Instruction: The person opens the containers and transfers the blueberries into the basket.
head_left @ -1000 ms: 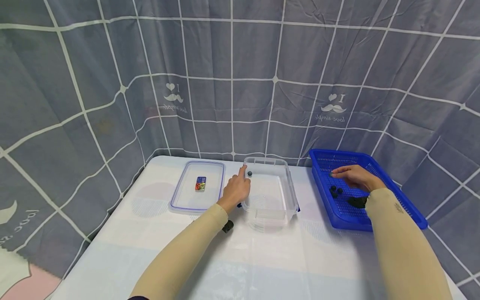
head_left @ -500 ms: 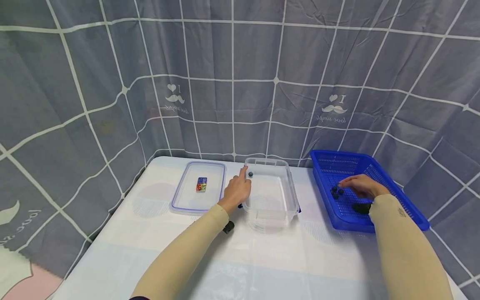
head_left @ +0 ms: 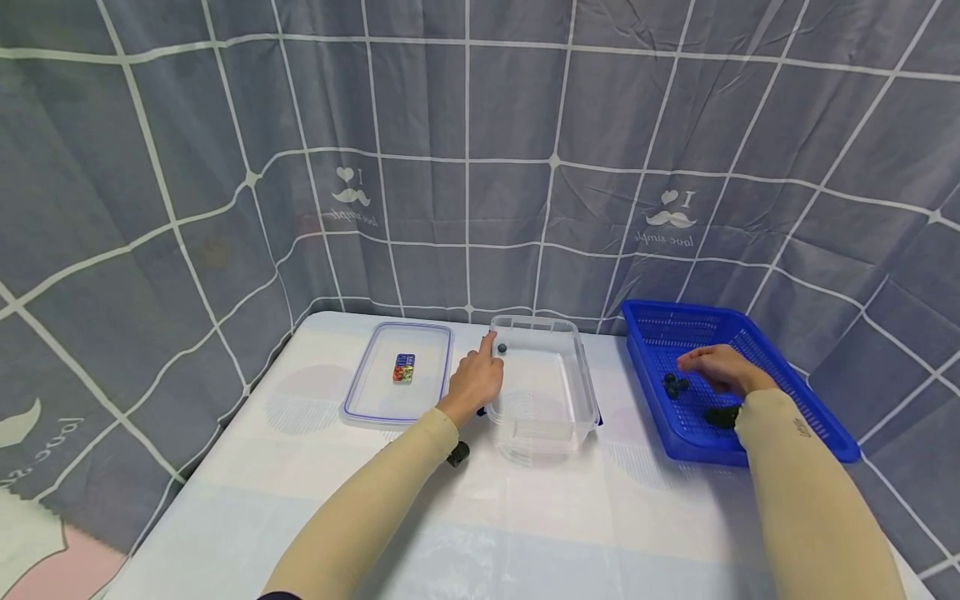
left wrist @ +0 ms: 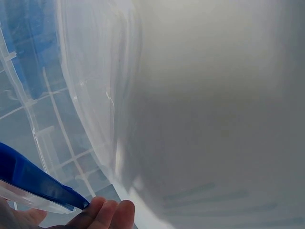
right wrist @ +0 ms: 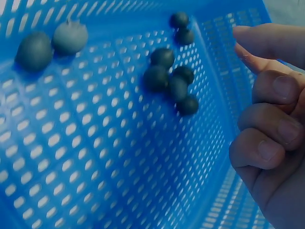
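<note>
In the head view my left hand point(head_left: 477, 382) is at the left wall of a clear plastic food container point(head_left: 543, 423), index finger along its rim. The left wrist view shows its fingers and thumb about the wall, beside a blue latch point(left wrist: 38, 181). One blueberry point(head_left: 502, 347) lies inside the container near that hand. My right hand point(head_left: 722, 368) hovers inside a blue plastic basket point(head_left: 651, 425), close over a cluster of blueberries point(head_left: 672, 386). In the right wrist view three fingers curl toward the palm; thumb and index tips come close together, no berry showing between them.
A clear lid point(head_left: 367, 392) with a blue seal and a coloured label point(head_left: 403, 368) lies left of the container. More berries point(right wrist: 34, 51) sit elsewhere in the basket. A grey checked curtain point(head_left: 510, 108) hangs behind the white-covered table point(head_left: 525, 517).
My right hand has moved right and down inside the basket, toward the berry cluster. A small dark thing showed at its fingertips a second ago and does not show now. The left hand stays put.
</note>
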`<state>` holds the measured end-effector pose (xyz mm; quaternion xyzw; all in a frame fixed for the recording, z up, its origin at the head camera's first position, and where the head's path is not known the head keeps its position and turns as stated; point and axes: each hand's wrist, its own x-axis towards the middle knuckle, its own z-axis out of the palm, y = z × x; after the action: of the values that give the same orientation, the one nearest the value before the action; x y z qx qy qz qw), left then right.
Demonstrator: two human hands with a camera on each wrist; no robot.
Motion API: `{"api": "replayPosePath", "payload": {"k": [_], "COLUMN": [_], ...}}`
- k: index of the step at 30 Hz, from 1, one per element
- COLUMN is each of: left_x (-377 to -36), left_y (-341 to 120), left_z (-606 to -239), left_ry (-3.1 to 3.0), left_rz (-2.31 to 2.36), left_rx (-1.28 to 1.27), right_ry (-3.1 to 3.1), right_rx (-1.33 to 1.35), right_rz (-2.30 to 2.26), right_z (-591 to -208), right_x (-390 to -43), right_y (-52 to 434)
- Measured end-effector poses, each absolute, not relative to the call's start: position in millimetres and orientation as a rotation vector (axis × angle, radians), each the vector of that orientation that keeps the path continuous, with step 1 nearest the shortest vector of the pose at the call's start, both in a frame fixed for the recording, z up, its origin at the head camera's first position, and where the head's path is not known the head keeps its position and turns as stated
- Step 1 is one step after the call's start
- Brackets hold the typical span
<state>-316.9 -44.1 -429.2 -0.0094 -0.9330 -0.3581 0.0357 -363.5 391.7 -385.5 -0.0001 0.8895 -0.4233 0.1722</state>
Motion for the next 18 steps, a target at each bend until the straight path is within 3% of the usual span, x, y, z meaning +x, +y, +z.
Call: {"api": "replayPosePath", "payload": {"k": [18], "left_x": [-316], "left_y": [-44], "left_z": [-428], "left_ry": [-2.863], "left_rz": [-1.103], "left_rx": [-0.033], "right_ry": [2.598], "right_rx": [-0.169], "right_rz": [-1.23], "right_z": [-344], "right_x": [-385], "right_y": [320]}}
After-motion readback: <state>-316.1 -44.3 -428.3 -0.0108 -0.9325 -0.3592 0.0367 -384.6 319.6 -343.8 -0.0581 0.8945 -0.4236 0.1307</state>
